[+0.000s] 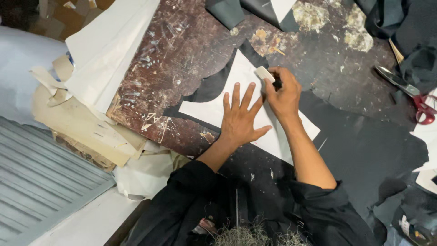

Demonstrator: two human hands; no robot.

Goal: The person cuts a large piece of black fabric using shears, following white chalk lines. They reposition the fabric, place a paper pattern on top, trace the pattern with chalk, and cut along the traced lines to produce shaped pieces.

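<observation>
Head view: right hand (283, 93) pinches chalk (264, 73); left hand (240, 117) flat on pattern (214, 109).

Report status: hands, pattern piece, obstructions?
Left hand flat on white pattern piece. Right hand pinching chalk at its edge. Scissors lie apart, right.

hands (239, 119): 2 | chalk (264, 73): 1 | white pattern (214, 110): 1 | scissors (407, 92): 1
</observation>
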